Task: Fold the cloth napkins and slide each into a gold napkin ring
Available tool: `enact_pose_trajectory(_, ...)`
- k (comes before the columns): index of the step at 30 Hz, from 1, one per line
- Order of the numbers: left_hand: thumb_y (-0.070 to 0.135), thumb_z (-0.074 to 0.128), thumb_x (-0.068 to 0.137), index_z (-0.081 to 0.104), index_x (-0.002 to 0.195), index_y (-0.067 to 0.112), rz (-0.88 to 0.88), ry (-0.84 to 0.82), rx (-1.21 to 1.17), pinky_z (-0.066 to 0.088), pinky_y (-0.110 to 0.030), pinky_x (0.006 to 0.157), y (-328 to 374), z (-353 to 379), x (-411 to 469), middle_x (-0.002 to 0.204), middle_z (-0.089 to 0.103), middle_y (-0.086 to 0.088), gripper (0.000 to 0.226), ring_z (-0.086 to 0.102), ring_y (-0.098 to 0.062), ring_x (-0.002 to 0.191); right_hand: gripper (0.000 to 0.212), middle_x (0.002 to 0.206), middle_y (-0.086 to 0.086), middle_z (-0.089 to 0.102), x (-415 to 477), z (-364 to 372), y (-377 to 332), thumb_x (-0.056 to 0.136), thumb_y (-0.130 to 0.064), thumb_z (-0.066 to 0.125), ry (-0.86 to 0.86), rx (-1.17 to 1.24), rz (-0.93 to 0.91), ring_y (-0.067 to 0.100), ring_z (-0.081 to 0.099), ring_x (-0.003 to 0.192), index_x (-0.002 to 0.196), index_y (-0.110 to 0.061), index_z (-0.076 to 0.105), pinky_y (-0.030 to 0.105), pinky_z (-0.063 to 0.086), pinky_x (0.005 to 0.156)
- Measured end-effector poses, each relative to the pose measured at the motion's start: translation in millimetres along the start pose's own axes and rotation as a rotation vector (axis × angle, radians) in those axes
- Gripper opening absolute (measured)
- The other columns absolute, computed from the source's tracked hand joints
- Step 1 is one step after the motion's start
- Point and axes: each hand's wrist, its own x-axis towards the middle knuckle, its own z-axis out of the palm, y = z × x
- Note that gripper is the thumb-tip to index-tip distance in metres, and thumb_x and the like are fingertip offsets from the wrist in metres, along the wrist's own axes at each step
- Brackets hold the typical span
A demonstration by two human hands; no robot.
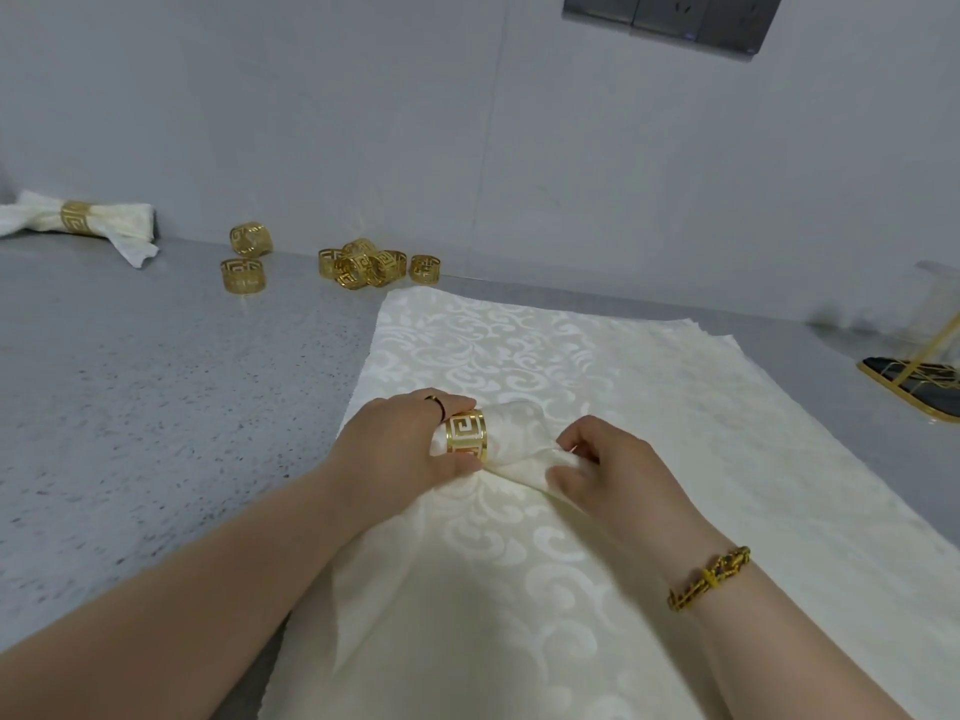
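Threading is in hand: left hand (pixel 400 454) curls round the gold napkin ring (pixel 466 438) on the rolled napkin (pixel 511 433) atop the flat napkin stack (pixel 519 345), right hand (pixel 613 475) pinches its free end, which probably needs pulling further through.

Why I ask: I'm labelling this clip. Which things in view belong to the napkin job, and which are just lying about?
In the job: left hand gripping the gold ring; right hand pinching the rolled napkin; flat napkins beneath; spare rings; finished napkin far left.
Lying about: gold wire stand at right; wall sockets.
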Motion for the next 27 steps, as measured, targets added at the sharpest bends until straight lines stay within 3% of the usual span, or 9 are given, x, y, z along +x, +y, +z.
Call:
enact_pose_trajectory(5,0.048,0.053,0.086,0.034,0.138,0.034,-0.014,0.057,0.087,0.033,-0.02,0.092,-2,0,1,0.136,0.044,0.016,0.057,0.047,-0.01,0.118,0.025,0.066,-0.013,0.045,-8,0,-7,0.083,-0.018,0.061,0.039,0.087,-0.041,0.003,0.042,0.057,0.084,-0.029,0.038,0.014,0.036,0.054)
enact_pose_trajectory(10,0.05,0.049,0.088,0.031,0.14,0.033,0.018,0.07,0.138,0.032,-0.018,0.093,1,0,0,0.139,0.041,0.016,0.058,0.045,-0.008,0.12,0.03,0.066,-0.015,0.048,-15,9,-8,0.082,-0.018,0.064,-0.125,0.098,-0.043,-0.001,0.045,0.056,0.065,-0.032,0.044,0.011,0.035,0.056)
enact_pose_trajectory(13,0.05,0.052,0.086,0.035,0.138,0.034,0.033,0.097,0.118,0.032,-0.017,0.09,-3,1,0,0.135,0.045,0.017,0.058,0.047,-0.009,0.117,0.021,0.048,-0.016,0.05,-8,-3,-7,0.08,-0.027,0.067,-0.185,0.204,0.049,-0.002,0.044,0.041,0.064,-0.025,0.054,0.008,0.031,0.045)
enact_pose_trajectory(16,0.048,0.059,0.082,0.041,0.135,0.036,0.048,0.109,0.073,0.033,-0.018,0.09,-8,3,0,0.128,0.05,0.019,0.057,0.049,-0.011,0.112,0.017,0.061,-0.014,0.055,-5,-12,-7,0.08,-0.037,0.065,-0.217,0.203,0.138,-0.002,0.048,0.048,0.073,-0.024,0.056,0.006,0.034,0.046)
enact_pose_trajectory(18,0.047,0.062,0.08,0.044,0.132,0.036,0.062,0.117,0.069,0.033,-0.018,0.09,-10,4,0,0.125,0.052,0.02,0.056,0.05,-0.011,0.111,0.019,0.063,-0.012,0.054,-3,-11,-7,0.081,-0.036,0.064,-0.217,0.168,0.107,0.0,0.048,0.053,0.071,-0.022,0.056,0.008,0.035,0.05)
enact_pose_trajectory(20,0.045,0.064,0.079,0.047,0.131,0.034,0.088,0.121,0.057,0.033,-0.017,0.089,-12,4,0,0.123,0.053,0.02,0.055,0.051,-0.011,0.109,0.027,0.05,-0.014,0.047,0,-9,-8,0.083,-0.028,0.062,-0.218,0.188,0.094,0.0,0.044,0.046,0.061,-0.018,0.052,0.007,0.033,0.046)
enact_pose_trajectory(24,0.057,0.063,0.071,0.045,0.132,0.035,0.101,0.096,0.021,0.026,-0.014,0.089,-14,3,0,0.125,0.052,0.02,0.067,0.048,-0.007,0.11,0.029,0.06,0.005,0.064,1,-20,-7,0.086,-0.029,0.06,-0.606,0.513,0.281,0.014,0.061,0.053,0.064,-0.011,0.059,0.023,0.046,0.055)
enact_pose_trajectory(26,0.072,0.052,0.055,0.04,0.134,0.037,0.093,0.024,-0.011,0.021,-0.013,0.094,-11,-1,-2,0.122,0.044,0.026,0.086,0.041,0.0,0.111,0.036,0.066,0.007,0.067,1,-30,-5,0.077,-0.046,0.058,-0.713,0.414,0.342,0.017,0.062,0.055,0.067,-0.012,0.065,0.025,0.049,0.057)
enact_pose_trajectory(27,0.074,0.048,0.052,0.039,0.134,0.037,0.072,-0.006,-0.065,0.021,-0.014,0.096,-10,-4,-3,0.119,0.04,0.027,0.091,0.038,0.003,0.109,0.041,0.067,0.004,0.067,4,-34,-4,0.075,-0.052,0.055,-0.671,0.323,0.356,0.016,0.061,0.056,0.07,-0.013,0.066,0.025,0.048,0.057)
